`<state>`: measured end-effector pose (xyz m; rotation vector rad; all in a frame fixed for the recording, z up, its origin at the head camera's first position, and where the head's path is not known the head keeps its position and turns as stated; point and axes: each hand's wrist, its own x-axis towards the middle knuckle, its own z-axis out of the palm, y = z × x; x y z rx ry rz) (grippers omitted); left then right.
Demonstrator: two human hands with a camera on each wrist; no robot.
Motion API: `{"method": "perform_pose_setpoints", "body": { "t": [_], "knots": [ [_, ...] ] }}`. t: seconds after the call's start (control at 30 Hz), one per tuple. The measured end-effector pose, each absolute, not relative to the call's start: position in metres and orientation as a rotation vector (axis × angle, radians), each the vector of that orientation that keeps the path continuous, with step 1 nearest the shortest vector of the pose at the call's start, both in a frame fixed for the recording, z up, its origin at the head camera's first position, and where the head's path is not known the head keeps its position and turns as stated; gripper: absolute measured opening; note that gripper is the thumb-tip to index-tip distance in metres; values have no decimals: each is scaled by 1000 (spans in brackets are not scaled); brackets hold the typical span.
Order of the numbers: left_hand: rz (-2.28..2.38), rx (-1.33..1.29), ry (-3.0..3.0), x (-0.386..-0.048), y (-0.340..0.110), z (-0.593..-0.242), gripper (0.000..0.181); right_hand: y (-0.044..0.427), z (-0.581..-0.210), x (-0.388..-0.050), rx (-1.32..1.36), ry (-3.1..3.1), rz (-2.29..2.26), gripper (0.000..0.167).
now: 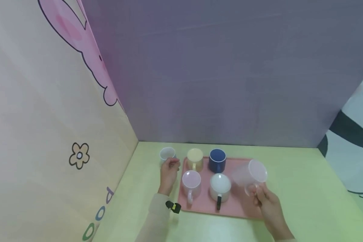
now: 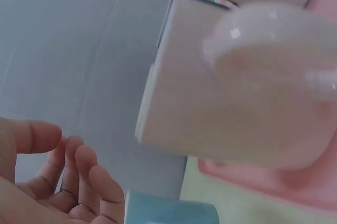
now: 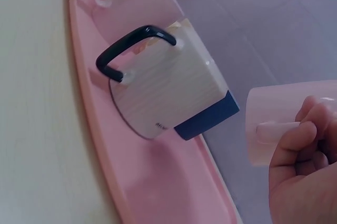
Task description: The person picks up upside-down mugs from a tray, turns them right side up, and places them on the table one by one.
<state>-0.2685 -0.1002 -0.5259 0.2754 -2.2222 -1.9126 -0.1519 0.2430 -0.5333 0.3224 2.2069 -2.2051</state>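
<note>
My right hand [image 1: 269, 205] pinches the handle of a translucent pale pink cup [image 1: 257, 171], tilted above the right part of the pink tray [image 1: 205, 209]. The right wrist view shows fingers and thumb [image 3: 303, 155] round that cup's handle [image 3: 274, 132]. My left hand [image 1: 168, 176] is beside a light blue cup [image 1: 167, 155] left of the tray. Its fingers [image 2: 84, 182] are loosely curled and hold nothing. On the tray stand a yellow cup [image 1: 195, 159], a dark blue cup [image 1: 217, 161], a pink mug [image 1: 191, 181] and a white mug [image 1: 220, 186] with a black handle.
The pale green table [image 1: 302, 185] extends around the tray. A grey-purple panel [image 1: 224, 77] rises behind it, a cream sheet [image 1: 42, 117] with drawings stands at the left, and a black-and-white patterned sheet [image 1: 357, 134] at the right.
</note>
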Motion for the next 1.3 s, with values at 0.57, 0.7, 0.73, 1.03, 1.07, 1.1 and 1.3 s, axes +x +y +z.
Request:
{"method": "perform_pose_setpoints", "body": {
  "t": [0.57, 0.7, 0.73, 1.03, 1.07, 1.1, 1.3],
  "knots": [
    [-2019, 166, -2243, -253, -70, -500, 17, 230, -515, -161, -166, 1634, -2675, 27],
    [-2024, 95, -2255, -251, -63, -496, 15, 228, -510, -162, -229, 1478, -2731, 24],
    [-2027, 77, -2256, -250, -61, -496, 15, 227, -509, -162, -245, 1443, -2743, 24],
    [-2115, -101, -2244, -245, -43, -495, 13, 222, -501, -167, -457, 1033, -2788, 34],
    [-2133, -113, -2240, -245, -40, -495, 13, 222, -500, -168, -482, 975, -2792, 36],
    [-2148, -124, -2235, -244, -37, -495, 13, 221, -500, -169, -512, 910, -2796, 38],
    [-2202, -118, -2248, -241, -24, -494, 15, 218, -500, -172, -612, 661, -2800, 40]
  ]
}}
